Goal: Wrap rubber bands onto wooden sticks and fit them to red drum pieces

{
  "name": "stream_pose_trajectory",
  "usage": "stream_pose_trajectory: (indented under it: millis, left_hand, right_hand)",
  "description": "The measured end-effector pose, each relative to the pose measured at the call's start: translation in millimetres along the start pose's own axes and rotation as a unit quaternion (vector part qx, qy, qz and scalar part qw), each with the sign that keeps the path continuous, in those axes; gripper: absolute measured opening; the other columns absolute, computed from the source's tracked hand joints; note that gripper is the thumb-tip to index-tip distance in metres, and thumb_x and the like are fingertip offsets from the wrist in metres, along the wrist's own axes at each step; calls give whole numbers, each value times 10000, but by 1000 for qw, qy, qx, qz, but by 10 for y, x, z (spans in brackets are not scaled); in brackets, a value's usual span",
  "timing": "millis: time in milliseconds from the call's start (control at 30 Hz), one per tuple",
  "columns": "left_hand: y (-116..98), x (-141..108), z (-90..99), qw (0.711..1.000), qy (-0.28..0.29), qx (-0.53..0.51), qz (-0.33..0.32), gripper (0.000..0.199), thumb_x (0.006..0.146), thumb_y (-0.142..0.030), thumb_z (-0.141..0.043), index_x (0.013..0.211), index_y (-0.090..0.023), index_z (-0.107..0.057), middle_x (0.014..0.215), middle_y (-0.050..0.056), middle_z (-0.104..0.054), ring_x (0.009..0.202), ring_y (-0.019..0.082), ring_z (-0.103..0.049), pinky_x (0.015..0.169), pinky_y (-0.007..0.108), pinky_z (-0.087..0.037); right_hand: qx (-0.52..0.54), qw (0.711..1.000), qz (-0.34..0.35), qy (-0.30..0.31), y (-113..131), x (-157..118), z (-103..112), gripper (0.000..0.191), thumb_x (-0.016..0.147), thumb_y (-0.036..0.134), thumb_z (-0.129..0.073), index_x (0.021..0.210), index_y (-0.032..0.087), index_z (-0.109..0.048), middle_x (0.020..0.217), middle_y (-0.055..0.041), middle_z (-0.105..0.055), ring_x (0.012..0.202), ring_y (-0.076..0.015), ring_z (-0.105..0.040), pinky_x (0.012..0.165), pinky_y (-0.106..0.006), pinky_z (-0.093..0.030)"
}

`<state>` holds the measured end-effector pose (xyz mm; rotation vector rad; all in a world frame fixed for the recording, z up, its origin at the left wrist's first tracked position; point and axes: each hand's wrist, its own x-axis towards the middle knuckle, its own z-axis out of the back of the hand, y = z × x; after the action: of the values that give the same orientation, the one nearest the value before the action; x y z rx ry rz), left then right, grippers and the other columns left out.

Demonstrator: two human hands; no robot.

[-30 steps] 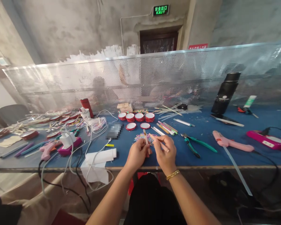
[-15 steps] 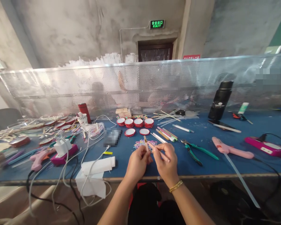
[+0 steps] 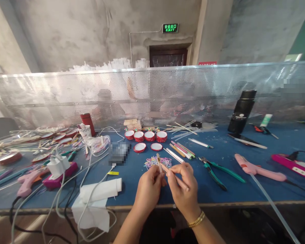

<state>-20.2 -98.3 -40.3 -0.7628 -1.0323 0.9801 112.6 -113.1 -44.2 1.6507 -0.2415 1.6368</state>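
Near the table's front edge, my left hand (image 3: 149, 187) pinches a small flat wooden stick (image 3: 158, 158) that points upward and has a brownish patch near its top. My right hand (image 3: 185, 181) grips a slim peach-coloured pen (image 3: 183, 185) like a writing tool. The pen's front end meets or nearly meets the stick; the fingers hide the exact contact. Just behind both hands lies a pile of small pastel bands (image 3: 152, 162). Beyond it are red-rimmed round tins (image 3: 156, 146) with white insides, several of them stacked.
Coloured marker pens (image 3: 178, 149), green-handled pliers (image 3: 218, 171) and a pink glue gun (image 3: 259, 169) lie to the right. A black flask (image 3: 241, 112) stands behind them. Leftward are a white roll (image 3: 101, 189), cables, a magenta power strip (image 3: 61, 174) and another glue gun (image 3: 30, 179).
The view has shifted slightly, so the table looks nearer and lower. Both hands keep their grip on the stick and pen, with only slight finger movement.
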Motion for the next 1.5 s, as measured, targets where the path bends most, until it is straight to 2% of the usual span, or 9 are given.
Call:
stream_pose_trajectory:
  millis: [367,700,933,1133,1333,1500]
  left_hand:
    - [-34,-12,16,1000,9,24,5,156,946,-272,-500,818,-218,-573,759,-6,-662,713,174,-589,664,254,-397]
    - [-21,-8,13,1000,10,13,16,152,946,-286,-509,834,-217,-586,757,-10,-667,706,167,-601,632,239,-401]
    - [27,20,-1,1000,6,11,14,148,943,-294,-522,829,-221,-582,719,-15,-665,660,163,-596,604,241,-389]
    - [11,27,4,999,1,45,6,152,936,-283,-525,808,-218,-578,734,-11,-662,668,159,-584,592,235,-377]
    - [58,61,-11,1000,9,-2,11,127,914,-318,-563,852,-226,-624,726,-2,-684,661,171,-615,589,237,-417]
    - [79,78,-23,1000,3,-4,-3,114,893,-302,-582,851,-219,-647,723,7,-693,652,170,-612,585,242,-424]
  right_hand:
    - [2,1000,-8,5,-10,-5,-17,152,954,169,-557,825,243,-529,705,39,-634,664,-171,-571,761,-360,-420]
    - [0,1000,-13,9,-33,-17,-25,124,948,162,-553,853,240,-531,736,32,-644,681,-170,-584,789,-372,-422]
    - [-4,999,-29,-14,-43,-25,-26,134,940,162,-563,841,247,-533,724,32,-652,671,-177,-587,824,-397,-426]
    - [8,1000,-23,2,-28,1,-16,132,925,160,-570,830,248,-545,724,37,-664,680,-173,-598,855,-409,-424]
    - [3,999,-46,-10,-36,15,-15,140,912,159,-575,807,245,-541,713,36,-655,676,-169,-600,847,-405,-423]
    - [7,999,-39,-10,-38,27,0,135,921,180,-570,804,245,-550,726,24,-666,700,-179,-606,835,-400,-429]
